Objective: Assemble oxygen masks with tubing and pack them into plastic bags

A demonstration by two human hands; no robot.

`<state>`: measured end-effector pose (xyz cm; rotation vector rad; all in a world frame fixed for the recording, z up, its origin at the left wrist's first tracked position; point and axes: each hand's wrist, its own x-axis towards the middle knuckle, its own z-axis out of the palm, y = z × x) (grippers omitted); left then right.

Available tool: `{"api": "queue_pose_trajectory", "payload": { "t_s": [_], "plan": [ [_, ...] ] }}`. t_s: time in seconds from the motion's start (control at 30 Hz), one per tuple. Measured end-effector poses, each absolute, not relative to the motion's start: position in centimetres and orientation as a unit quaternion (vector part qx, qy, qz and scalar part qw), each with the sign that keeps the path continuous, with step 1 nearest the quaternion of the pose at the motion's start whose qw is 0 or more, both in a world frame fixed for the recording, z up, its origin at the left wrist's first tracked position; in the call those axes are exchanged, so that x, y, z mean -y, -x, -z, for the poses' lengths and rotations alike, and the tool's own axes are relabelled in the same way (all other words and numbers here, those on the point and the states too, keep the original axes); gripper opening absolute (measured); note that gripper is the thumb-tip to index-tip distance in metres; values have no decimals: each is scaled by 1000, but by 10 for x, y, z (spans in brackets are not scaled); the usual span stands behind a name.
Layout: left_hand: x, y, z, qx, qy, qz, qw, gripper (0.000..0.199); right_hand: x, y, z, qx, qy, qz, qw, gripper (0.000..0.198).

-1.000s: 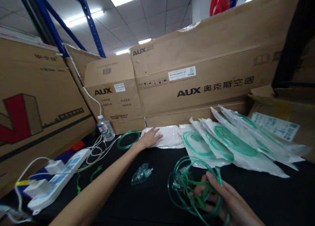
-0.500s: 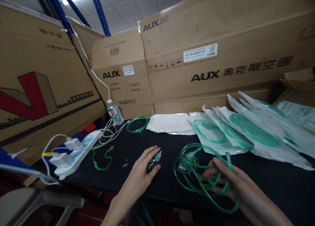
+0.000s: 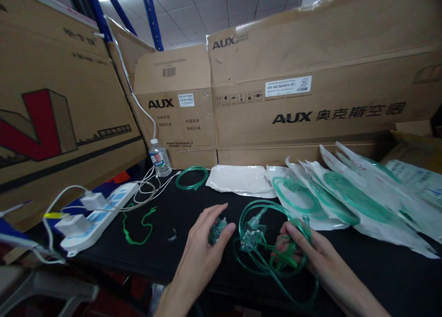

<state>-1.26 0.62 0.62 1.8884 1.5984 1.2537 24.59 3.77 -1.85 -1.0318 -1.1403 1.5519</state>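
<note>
My left hand is curled round a small see-through plastic piece with a pale green connector, whose exact kind is partly hidden by the fingers. On the right, my right hand grips a loosely coiled length of green tubing. A see-through plastic part with a pale green fitting hangs within that coil, on the side facing my left hand. Bright green elastic strap is bunched by my right fingers. Both hands are over the black table, apart from each other.
White pouches with green tubing lean in a row at right, beside a flat white pouch. Left are a coil of green tubing, a bottle, a green strap, a plastic scrap and a power strip. Cardboard boxes stand behind.
My right hand has moved left with the tubing, bringing it nearer my left hand. My left hand has turned, showing more of the plastic piece. The camera view has shifted slightly.
</note>
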Motion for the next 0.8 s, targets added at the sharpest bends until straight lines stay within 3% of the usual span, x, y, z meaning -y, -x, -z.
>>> {"api": "queue_pose_trajectory", "payload": {
  "t_s": [0.13, 0.27, 0.43, 0.53, 0.63, 0.8],
  "plan": [
    [-46, 0, -31, -514, -688, -375, 349, 65, -56, -250, 0, 507, 408, -625, 431, 43],
    [-95, -4, -52, -421, -701, -266, 510, 47, -88, -243, -17, 534, 402, -620, 410, 48],
    [-127, -1, -62, -390, -700, -194, 566, 44, -122, -224, -19, 526, 412, -572, 475, 49],
    [-129, 3, -58, -401, -679, -203, 580, 44, -126, -218, -17, 523, 423, -552, 493, 62],
    [-129, 5, -56, -408, -661, -218, 591, 38, -123, -219, -17, 518, 433, -551, 491, 75],
    [-134, 7, -52, -447, -644, -194, 590, 19, -121, -220, -12, 522, 454, -562, 454, 70]
  ]
}}
